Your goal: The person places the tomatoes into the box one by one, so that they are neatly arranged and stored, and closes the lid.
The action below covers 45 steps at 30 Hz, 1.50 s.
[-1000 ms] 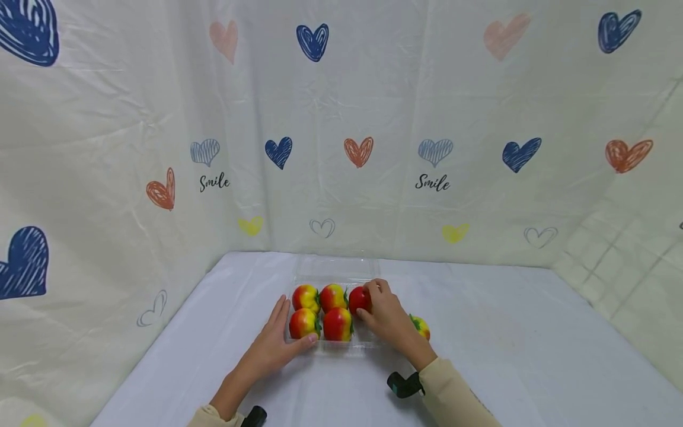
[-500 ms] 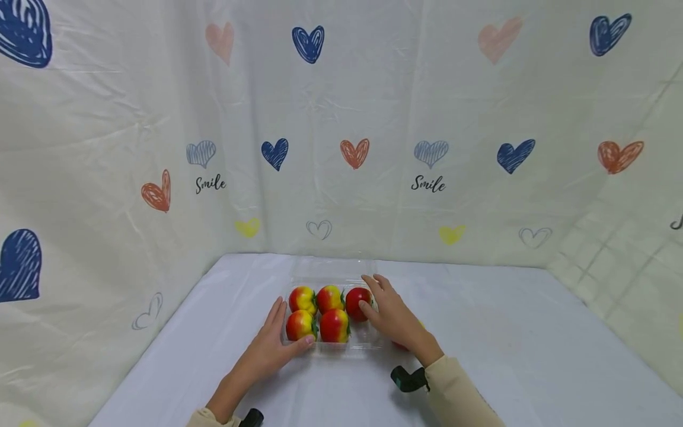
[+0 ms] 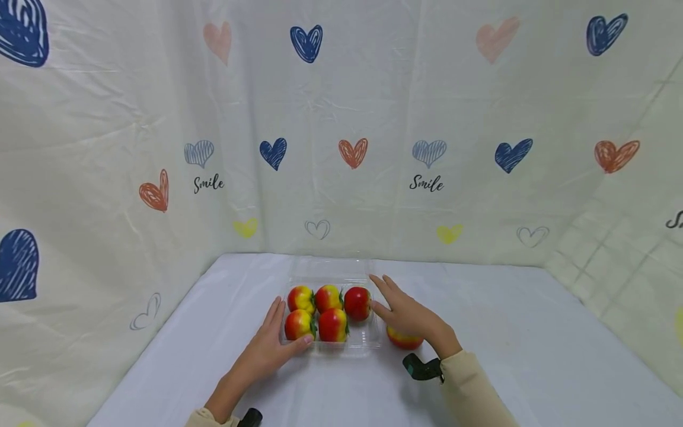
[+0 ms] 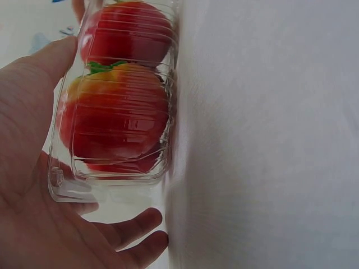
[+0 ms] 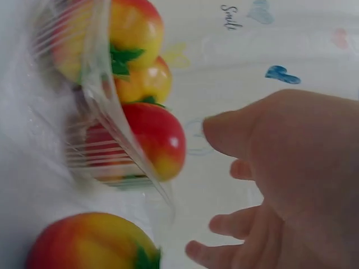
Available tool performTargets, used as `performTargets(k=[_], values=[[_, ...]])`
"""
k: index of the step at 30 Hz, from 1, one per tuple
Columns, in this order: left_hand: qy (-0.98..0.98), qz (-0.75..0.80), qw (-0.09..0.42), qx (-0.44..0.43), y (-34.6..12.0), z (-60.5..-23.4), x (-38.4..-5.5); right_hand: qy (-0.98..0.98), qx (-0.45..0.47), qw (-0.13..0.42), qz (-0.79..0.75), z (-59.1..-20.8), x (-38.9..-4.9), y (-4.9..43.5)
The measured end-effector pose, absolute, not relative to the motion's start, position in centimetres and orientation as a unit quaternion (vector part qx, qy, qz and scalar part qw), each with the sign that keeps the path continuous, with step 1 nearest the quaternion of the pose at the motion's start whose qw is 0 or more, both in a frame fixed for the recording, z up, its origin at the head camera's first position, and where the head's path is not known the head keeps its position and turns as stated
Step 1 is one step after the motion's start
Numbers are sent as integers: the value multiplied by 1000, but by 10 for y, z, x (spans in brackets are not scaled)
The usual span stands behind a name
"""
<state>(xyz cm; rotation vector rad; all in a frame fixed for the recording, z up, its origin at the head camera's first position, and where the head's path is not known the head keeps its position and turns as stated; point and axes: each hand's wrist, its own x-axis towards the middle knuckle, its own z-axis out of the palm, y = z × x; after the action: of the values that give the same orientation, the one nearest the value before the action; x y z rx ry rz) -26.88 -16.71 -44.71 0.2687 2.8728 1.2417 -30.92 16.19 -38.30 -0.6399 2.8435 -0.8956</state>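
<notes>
A clear plastic box holds several red-and-yellow fruits with green leafy tops, such as the front left one. My left hand lies at the box's left front corner, thumb along the near rim, fingers fairly straight down the left side. A redder fruit sits in the back right of the box. Just right of it, my right hand hangs with fingers spread and nothing in them. Partly hidden under that hand, another fruit rests on the table outside the box; the right wrist view shows this loose fruit too.
The box's transparent lid lies folded back toward the rear. A white cloth covers the table. Behind and beside it hangs a pale curtain printed with hearts. A dark wrist camera mount sticks out from the right wrist.
My right hand has let go of the redder fruit in the box and drawn back to the right, fingers spreading. My left hand has stayed at the box corner.
</notes>
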Motion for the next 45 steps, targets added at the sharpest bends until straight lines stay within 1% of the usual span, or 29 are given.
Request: performTargets(k=[8,12,18,30,36,45], values=[[914,397,2,83,-167,-445,-267,933,-213,69,-280,-368,-302,175],[914,397,2,84,-167,-445,-267,939,-190,91,-272,-366,-298,179],[914,397,1,86,-167,-447,-269,947,-158,126,-251,-370,-298,180],[914,398,2,85,-167,-448,-270,960,-134,157,-187,-383,-305,184],[914,397,5,85,-167,-450,-271,961,-137,150,-187,-384,-305,186],[912,401,9,84,-168,-448,-271,952,-155,87,-250,-375,-306,196]])
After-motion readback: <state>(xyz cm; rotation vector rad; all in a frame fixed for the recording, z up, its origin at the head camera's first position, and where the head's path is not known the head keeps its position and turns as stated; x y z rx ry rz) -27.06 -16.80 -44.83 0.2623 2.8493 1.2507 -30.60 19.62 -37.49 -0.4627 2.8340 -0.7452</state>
